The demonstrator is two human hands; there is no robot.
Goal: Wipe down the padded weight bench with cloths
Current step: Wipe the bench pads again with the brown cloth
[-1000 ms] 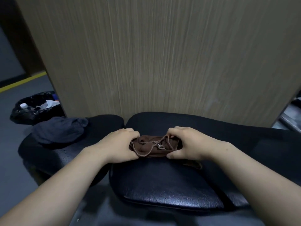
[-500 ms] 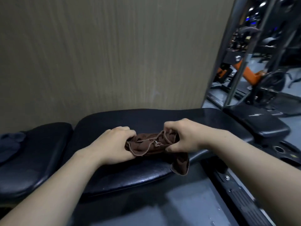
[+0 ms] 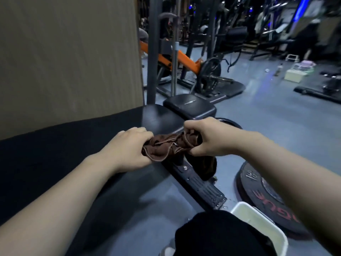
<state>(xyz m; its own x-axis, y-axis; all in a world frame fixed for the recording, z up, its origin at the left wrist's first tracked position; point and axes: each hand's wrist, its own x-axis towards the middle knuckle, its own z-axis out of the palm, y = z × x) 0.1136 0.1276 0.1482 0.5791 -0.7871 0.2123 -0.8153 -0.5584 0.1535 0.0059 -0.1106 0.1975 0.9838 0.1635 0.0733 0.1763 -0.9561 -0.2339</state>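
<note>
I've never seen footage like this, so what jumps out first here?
At centre, the left hand and right hand grip a bunched brown cloth between them, at the edge of the padded bench. At lower right a weight plate lies on the floor beside a pale tub; an orange-framed machine stands farther back.

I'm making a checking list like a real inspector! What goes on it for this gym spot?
Surface: black padded weight bench, beside the beige wall panel.
Job's things: brown cloth bunched between both hands, one end hanging down.
Clutter: black weight plate with red lettering; white plastic tub.
Grippers: left hand and right hand both grip the cloth.
Cables: nothing seen.
Surroundings: orange-framed gym machine; grey floor.
</note>
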